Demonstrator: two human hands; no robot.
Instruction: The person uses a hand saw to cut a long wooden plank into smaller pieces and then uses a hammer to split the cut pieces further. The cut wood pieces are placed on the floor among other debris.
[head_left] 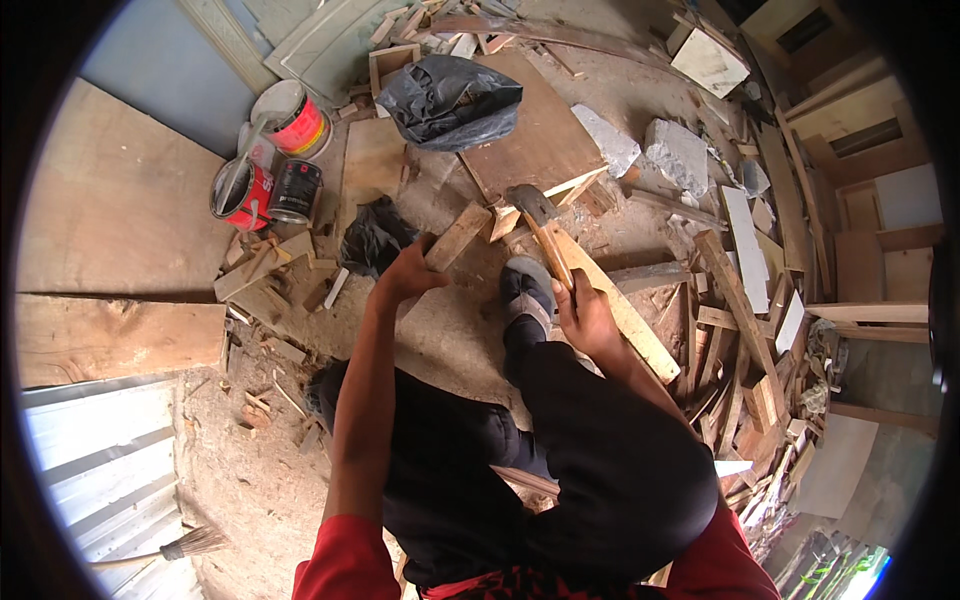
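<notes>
My left hand (pixel 408 275) is closed around a short wooden block (pixel 458 237), which tilts up and to the right. In my right hand (pixel 588 318) is a hammer (pixel 549 232), gripped by its wooden handle with the dark metal head raised at the far end. A long pale wooden board (pixel 625 310) slants past the hammer, and my shoe (pixel 527 290) is beside it. Just beyond the hammer head is the corner of a brown wooden panel (pixel 520 125). A crumpled black plastic bag (pixel 375 238) lies close to my left hand.
Paint cans (pixel 296 120) stand at the far left. Another black bag (pixel 450 100) rests on the panel. Broken concrete chunks (pixel 677 155) lie far right, above a heap of scrap wood (pixel 730 350). Wooden shelving (pixel 880 240) lines the right side; a broom (pixel 190 545) is at lower left.
</notes>
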